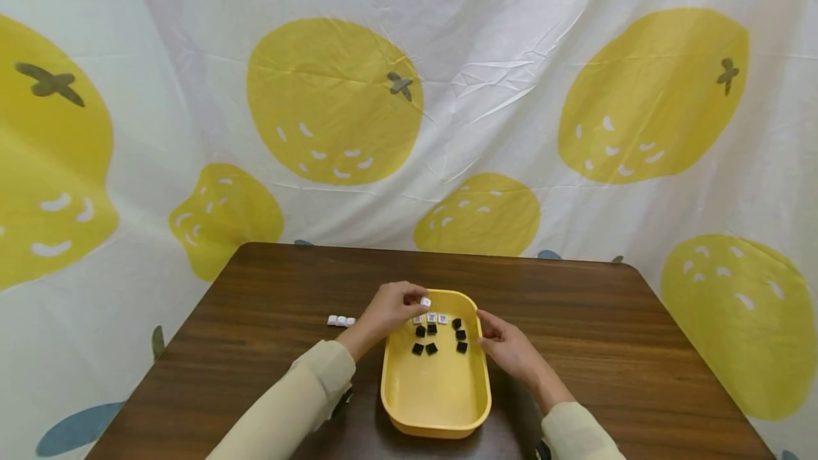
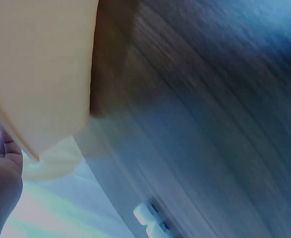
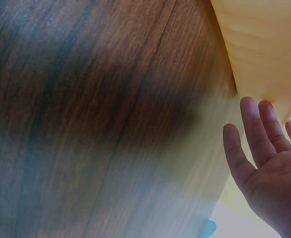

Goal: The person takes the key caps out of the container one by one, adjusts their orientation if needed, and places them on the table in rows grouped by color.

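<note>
Over the far left side of a yellow tray (image 1: 437,403), my left hand (image 1: 393,307) pinches a small white block (image 1: 425,302), keycap-like in shape. Inside the tray, three white pieces with printed faces (image 1: 432,318) lie in a row near the far end. Several black pieces (image 1: 461,348) are scattered in front of them, at left and right. My right hand (image 1: 511,350) holds the tray's right rim; in the right wrist view its fingers (image 3: 257,131) stretch along the outer wall. The left wrist view shows the left hand (image 2: 4,173) only partly, beside the tray's rim.
Left of the tray, three white blocks (image 1: 341,321) sit in a row on the dark wooden table (image 1: 575,304). A white cloth with yellow fruit prints (image 1: 486,91) hangs behind the table's far edge.
</note>
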